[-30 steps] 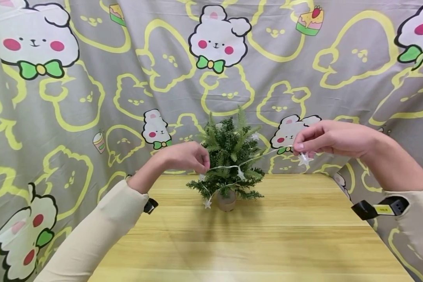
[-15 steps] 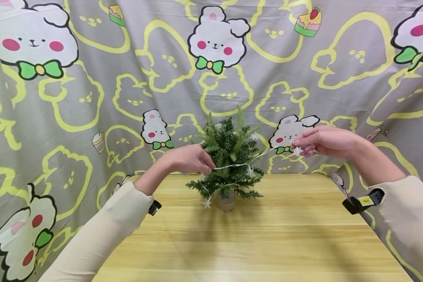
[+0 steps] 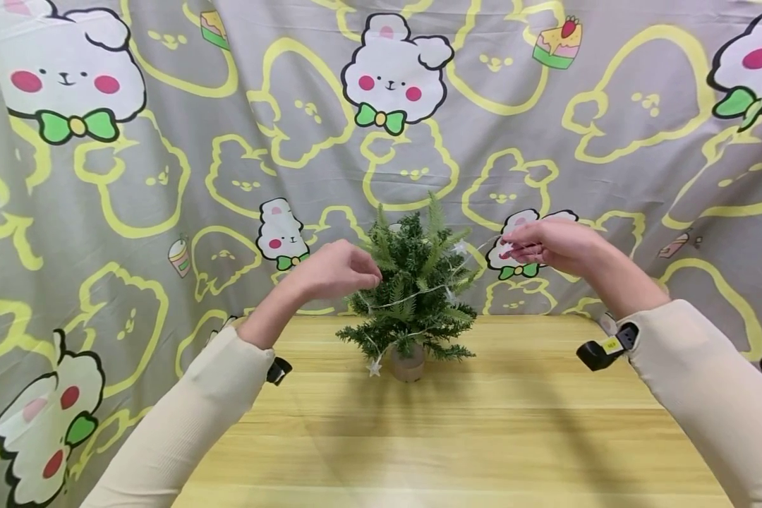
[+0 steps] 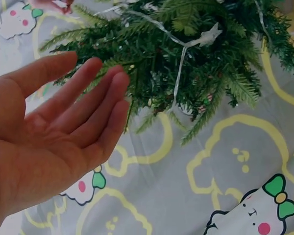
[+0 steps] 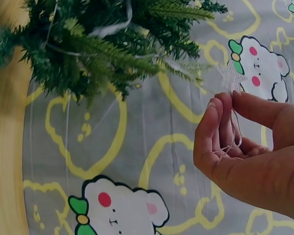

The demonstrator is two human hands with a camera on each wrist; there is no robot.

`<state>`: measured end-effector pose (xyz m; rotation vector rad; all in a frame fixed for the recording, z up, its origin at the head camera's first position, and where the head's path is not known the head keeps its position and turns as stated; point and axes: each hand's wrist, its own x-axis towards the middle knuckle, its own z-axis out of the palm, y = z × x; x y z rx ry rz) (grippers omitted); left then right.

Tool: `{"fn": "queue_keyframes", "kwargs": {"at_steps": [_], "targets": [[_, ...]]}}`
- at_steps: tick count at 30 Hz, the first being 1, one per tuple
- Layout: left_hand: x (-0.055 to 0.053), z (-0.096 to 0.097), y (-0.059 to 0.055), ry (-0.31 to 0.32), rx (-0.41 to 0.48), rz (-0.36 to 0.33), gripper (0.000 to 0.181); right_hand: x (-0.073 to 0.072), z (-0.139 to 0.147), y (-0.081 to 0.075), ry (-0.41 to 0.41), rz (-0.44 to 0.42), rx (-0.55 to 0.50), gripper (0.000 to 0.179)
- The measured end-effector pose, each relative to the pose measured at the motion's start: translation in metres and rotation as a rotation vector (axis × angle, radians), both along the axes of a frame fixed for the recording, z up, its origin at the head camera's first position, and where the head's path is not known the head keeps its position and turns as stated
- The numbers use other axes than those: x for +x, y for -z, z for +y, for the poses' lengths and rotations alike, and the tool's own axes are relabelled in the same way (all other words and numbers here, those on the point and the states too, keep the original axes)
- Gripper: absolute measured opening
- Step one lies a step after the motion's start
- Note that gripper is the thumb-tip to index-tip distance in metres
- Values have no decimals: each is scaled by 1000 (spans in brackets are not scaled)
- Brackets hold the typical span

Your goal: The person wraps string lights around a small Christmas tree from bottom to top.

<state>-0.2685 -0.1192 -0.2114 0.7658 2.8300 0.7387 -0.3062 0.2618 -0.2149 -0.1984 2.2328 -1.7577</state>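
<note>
A small artificial Christmas tree [image 3: 413, 282] stands upright in a light pot [image 3: 408, 364]. Clear star lights on a thin pale wire wrap around it; one star [image 3: 374, 368] dangles low at the left, and another star [image 4: 208, 36] shows against the branches in the left wrist view. My right hand [image 3: 549, 243], right of the tree, pinches the light string by a star [image 5: 231, 78], and the wire loops within its fingers. Left of the tree my left hand [image 4: 68, 112] has relaxed fingers, holds nothing and sits close to the branches.
The tree stands near the back of a light wooden table [image 3: 432, 437]. Behind and around it hangs a grey curtain [image 3: 228, 183] with cartoon bears and yellow outlines. A black wrist camera [image 3: 606, 349] sits under the right sleeve.
My left hand has let go of the wire and lifted slightly. My right hand has moved left and a little up, closer to the tree; the wire now lies against the front branches.
</note>
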Motion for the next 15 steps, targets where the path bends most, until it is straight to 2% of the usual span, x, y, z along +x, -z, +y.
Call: {"fn": "queue_keyframes", "kwargs": {"at_steps": [4,9,11,15], "targets": [[-3,-1,-3,-72,117,80,19,-2,-11,-5,26,24,-11,10],[-7,3,-8,-204,285,187,19,-3,-18,-10,28,32,2,12],[-8,5,-10,-228,328,189,25,-5,-20,-11,25,31,-4,11],[-10,9,-13,-213,376,138,32,-8,-24,-14,22,25,-38,11]]}}
